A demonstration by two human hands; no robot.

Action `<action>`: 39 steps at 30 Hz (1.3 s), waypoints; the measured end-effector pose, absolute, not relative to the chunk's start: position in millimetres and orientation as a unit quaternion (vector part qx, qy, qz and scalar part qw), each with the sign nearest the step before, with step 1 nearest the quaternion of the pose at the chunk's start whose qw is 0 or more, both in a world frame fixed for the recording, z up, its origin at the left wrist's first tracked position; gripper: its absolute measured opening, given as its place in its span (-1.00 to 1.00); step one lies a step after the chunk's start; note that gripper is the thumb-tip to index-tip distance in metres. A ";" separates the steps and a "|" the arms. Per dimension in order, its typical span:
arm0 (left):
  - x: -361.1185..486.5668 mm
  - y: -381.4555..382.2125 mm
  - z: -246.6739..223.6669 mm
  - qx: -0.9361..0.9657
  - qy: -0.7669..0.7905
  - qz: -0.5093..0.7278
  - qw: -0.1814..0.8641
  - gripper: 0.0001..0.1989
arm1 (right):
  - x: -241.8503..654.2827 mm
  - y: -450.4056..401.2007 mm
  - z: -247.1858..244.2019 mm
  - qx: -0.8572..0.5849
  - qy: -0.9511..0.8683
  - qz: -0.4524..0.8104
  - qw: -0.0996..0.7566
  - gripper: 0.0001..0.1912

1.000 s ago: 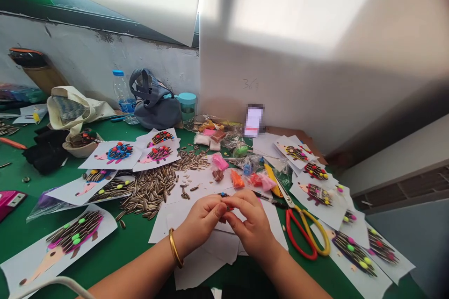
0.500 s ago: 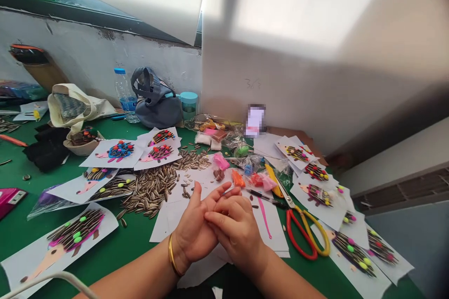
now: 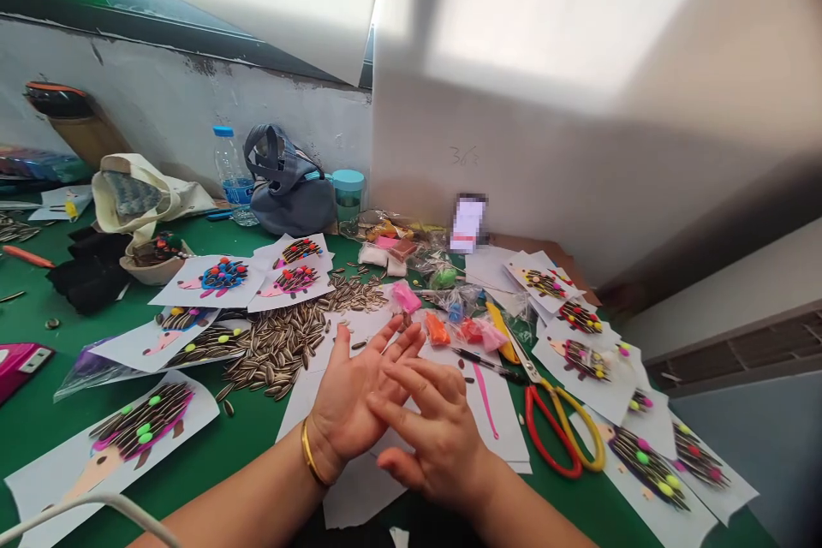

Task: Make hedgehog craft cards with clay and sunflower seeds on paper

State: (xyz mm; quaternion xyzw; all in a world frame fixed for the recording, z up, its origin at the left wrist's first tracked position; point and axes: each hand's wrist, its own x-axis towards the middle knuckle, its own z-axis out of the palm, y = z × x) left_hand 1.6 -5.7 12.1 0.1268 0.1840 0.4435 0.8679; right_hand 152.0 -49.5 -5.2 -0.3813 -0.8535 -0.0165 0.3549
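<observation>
My left hand [image 3: 352,394] stands upright with its fingers spread and a gold bangle [image 3: 311,454] on the wrist. My right hand [image 3: 431,437] lies across it, fingers apart, touching or nearly touching the left palm. Neither hand shows anything held, though the space between the palms is partly hidden. Under both hands lie loose white paper sheets [image 3: 360,492]. A thin pink clay strip [image 3: 486,401] rests on the paper beside my right hand, and a heap of striped sunflower seeds [image 3: 276,351] lies to the left.
Red-and-yellow-handled scissors [image 3: 558,437] and a pen [image 3: 488,366] lie to the right. Seed-covered hedgehog pictures [image 3: 141,424] surround the hands on a green table [image 3: 44,437]. Clay bags [image 3: 437,328], a water bottle [image 3: 232,180], a grey bag [image 3: 286,184] and a teal cup [image 3: 348,197] stand behind.
My hands have gone from pinching something small at the fingertips to open, with fingers spread and crossing palm to palm. The view has shifted slightly.
</observation>
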 end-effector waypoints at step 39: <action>9.9 -14.6 10.2 0.071 0.174 0.421 0.887 -0.32 | 145.5 -44.6 -1.9 -0.388 -0.821 -0.013 0.419 -0.80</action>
